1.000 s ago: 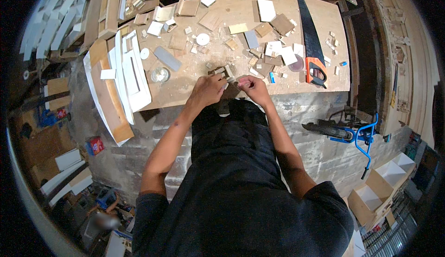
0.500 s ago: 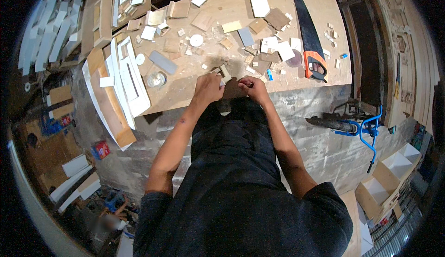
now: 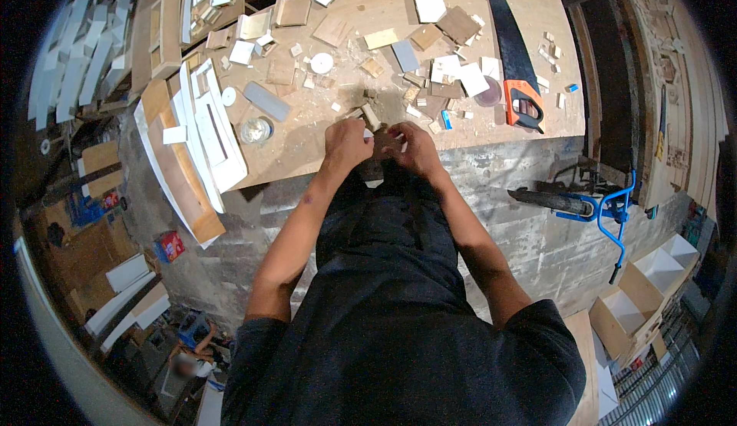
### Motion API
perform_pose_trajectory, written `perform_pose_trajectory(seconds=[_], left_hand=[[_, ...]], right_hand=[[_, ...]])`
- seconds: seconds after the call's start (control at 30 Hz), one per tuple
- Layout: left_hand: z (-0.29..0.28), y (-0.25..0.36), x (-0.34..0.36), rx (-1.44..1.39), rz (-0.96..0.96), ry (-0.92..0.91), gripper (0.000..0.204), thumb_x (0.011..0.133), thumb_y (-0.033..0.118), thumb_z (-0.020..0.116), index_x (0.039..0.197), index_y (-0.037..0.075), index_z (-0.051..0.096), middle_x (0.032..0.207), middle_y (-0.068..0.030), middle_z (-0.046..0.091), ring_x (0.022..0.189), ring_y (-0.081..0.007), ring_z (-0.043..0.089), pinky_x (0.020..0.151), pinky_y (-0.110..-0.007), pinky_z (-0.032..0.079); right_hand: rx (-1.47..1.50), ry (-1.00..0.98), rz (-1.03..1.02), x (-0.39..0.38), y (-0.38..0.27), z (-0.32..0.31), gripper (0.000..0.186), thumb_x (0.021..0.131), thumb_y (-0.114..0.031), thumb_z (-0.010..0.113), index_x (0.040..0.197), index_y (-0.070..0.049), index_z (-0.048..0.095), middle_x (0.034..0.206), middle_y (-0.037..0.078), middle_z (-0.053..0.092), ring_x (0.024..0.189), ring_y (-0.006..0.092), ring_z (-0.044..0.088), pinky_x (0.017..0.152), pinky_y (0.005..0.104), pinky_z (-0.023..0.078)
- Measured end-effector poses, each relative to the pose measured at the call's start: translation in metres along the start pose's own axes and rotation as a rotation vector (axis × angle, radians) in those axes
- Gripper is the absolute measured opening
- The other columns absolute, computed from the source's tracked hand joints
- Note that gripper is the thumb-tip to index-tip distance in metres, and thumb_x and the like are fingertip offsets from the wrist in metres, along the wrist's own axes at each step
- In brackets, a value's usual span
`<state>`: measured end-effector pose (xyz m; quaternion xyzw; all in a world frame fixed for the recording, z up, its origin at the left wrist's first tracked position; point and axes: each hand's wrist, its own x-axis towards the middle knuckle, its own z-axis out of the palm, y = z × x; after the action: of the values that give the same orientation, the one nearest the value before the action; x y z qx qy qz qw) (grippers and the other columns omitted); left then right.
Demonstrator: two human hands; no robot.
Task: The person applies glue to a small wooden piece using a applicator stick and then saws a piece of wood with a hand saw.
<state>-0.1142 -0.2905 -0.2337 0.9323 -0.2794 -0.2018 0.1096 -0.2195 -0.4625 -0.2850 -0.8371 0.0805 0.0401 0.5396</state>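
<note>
At the near edge of the workbench [image 3: 307, 157], my left hand [image 3: 348, 146] is closed around a small light-wood piece [image 3: 371, 117] that juts out past its fingertips. Close to the right of it, my right hand [image 3: 415, 150] has its fingers bent and its thumb apart from them. Nothing can be made out between those fingers. Small wood scraps [image 3: 370, 94] lie just beyond the held piece. A small blue item [image 3: 446, 120] is on the bench right of my right hand, and a clear round jar [image 3: 256, 130] stands left of my left hand.
A handsaw [image 3: 523, 104] with an orange-black handle lies along the right side of the bench. Wood tiles, white squares [image 3: 428, 4] and discs [image 3: 322, 63] are scattered around. Long white frames [image 3: 223, 130] overhang the left edge. A blue-handled bike [image 3: 610, 211] is on the floor at right.
My right hand has moved a little left toward the wood piece, and its fingers have spread from a pinch. My left hand keeps its hold, nearly still.
</note>
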Motion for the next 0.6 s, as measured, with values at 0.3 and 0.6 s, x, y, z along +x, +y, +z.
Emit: perform_pose_trajectory(seconds=[0.3,0.6], left_hand=[[-0.028,0.027,-0.002,-0.189,-0.306,-0.07,0.026,0.073,0.028,0.074,0.082,0.004,0.073,0.086,-0.0184,0.072,0.088,-0.0361,0.069,0.079,-0.045,0.055],[-0.023,0.029,-0.001,-0.205,-0.365,-0.081,0.027,0.073,0.027,0.073,0.084,0.002,0.073,0.088,-0.021,0.072,0.088,-0.037,0.07,0.078,-0.045,0.055]], right_hand=[[-0.31,0.082,-0.261,0.005,-0.044,0.004,0.041,0.077,-0.012,0.069,0.117,-0.011,0.063,0.113,0.011,0.059,0.103,0.0346,0.058,0.086,0.0446,0.049],[-0.33,0.044,-0.215,0.009,-0.036,0.009,0.037,0.073,-0.01,0.07,0.11,-0.011,0.065,0.114,0.01,0.059,0.105,0.0334,0.057,0.088,0.0442,0.049]])
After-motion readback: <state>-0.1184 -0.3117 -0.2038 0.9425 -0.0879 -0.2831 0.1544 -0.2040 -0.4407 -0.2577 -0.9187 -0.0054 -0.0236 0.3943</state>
